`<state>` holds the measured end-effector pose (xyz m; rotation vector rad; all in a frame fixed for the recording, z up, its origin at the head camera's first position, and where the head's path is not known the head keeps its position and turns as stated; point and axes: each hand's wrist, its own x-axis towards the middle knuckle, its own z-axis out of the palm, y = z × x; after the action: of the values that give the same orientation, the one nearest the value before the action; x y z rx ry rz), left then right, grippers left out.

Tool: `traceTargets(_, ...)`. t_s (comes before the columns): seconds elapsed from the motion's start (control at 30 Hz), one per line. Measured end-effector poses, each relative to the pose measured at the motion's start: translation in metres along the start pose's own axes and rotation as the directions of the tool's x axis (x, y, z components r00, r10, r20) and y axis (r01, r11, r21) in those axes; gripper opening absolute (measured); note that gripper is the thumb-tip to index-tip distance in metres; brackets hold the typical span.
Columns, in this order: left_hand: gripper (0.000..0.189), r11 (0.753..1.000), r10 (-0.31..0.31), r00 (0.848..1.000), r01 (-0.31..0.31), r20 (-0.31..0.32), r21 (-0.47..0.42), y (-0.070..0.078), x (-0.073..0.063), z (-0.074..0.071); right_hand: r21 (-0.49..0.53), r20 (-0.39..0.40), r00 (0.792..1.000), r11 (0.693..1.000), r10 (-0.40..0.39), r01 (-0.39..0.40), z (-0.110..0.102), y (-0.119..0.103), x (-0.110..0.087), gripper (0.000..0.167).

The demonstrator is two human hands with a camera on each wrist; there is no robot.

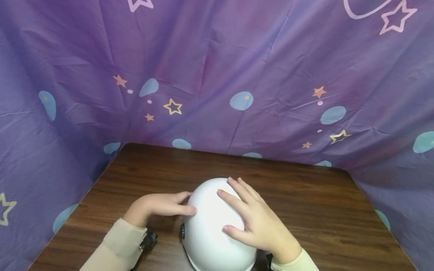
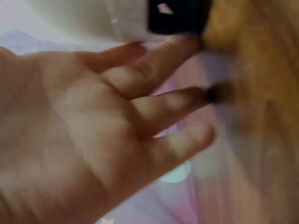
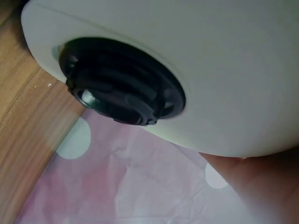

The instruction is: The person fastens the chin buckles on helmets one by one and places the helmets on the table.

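A smooth white helmet [image 1: 211,233] rests on the brown wooden table, near its front edge. My left hand [image 1: 162,205] is at the helmet's left side, its thumb touching the shell. The left wrist view shows that hand's fingers [image 2: 163,107] spread and extended beneath a black part [image 2: 180,18] of the helmet. Over the top and right of the dome lies my right hand [image 1: 259,222], fingers spread and fairly straight. A round black fitting [image 3: 124,84] on the helmet's side fills much of the right wrist view.
The dark wood-grain table [image 1: 305,195] extends behind and to both sides of the helmet. Purple cloth [image 1: 210,75] printed with stars and blue blobs hangs behind the table and along its left and right sides.
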<state>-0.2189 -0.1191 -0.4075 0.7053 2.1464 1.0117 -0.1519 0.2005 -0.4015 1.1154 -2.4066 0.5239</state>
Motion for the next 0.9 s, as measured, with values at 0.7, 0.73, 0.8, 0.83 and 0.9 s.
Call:
traceTargets(0.7,0.124,0.987,0.117,0.993,-0.117,-0.009,-0.11,0.006,-0.005,0.0,0.029,0.009,0.996,0.995,0.091,-0.091,-0.007,0.001,-0.003,0.084)
traceTargets(0.73,0.123,0.986,0.131,0.991,-0.133,-0.027,-0.101,0.008,-0.006,-0.001,0.025,0.003,0.995,0.995,0.097,-0.097,-0.008,0.001,-0.003,0.085)
traceTargets(0.8,0.12,0.982,0.16,0.985,-0.165,-0.06,-0.092,0.011,-0.008,-0.001,0.016,-0.011,0.994,0.994,0.107,-0.107,-0.011,0.0,-0.002,0.088)
traceTargets(0.83,0.118,0.979,0.177,0.981,-0.183,-0.078,-0.088,0.013,-0.009,0.0,0.015,-0.02,0.994,0.994,0.111,-0.111,-0.012,0.0,-0.002,0.09)
traceTargets(0.9,0.116,0.972,0.21,0.971,-0.22,-0.114,-0.079,0.018,-0.011,0.0,0.015,-0.039,0.992,0.993,0.119,-0.118,-0.015,0.0,-0.001,0.091)
